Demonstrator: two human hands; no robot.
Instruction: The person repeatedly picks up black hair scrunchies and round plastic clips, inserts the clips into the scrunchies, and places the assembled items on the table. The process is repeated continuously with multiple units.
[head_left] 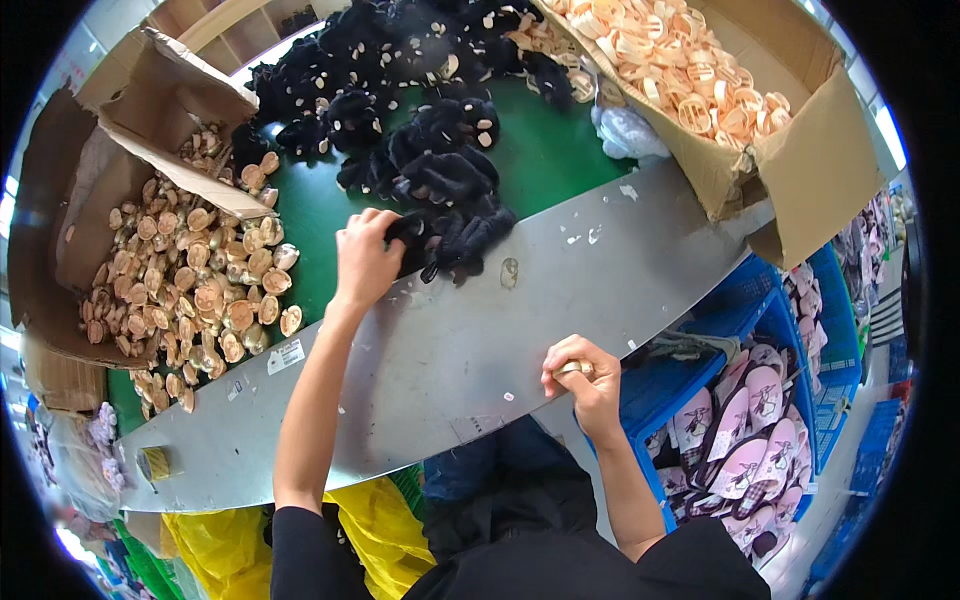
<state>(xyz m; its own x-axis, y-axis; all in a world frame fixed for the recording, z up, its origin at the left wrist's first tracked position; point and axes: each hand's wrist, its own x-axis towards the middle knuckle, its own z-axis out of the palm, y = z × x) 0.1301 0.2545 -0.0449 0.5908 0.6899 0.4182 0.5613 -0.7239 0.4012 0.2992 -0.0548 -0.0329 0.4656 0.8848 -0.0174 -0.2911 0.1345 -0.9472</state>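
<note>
At left hand [366, 256], fuzzy black piece [412, 246]

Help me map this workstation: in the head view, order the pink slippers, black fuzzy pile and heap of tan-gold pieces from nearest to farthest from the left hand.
1. Black fuzzy pile: at the left hand.
2. Heap of tan-gold pieces: left of it.
3. Pink slippers: lower right.

Blu crate [643, 402] w/ pink slippers [742, 470]
</note>
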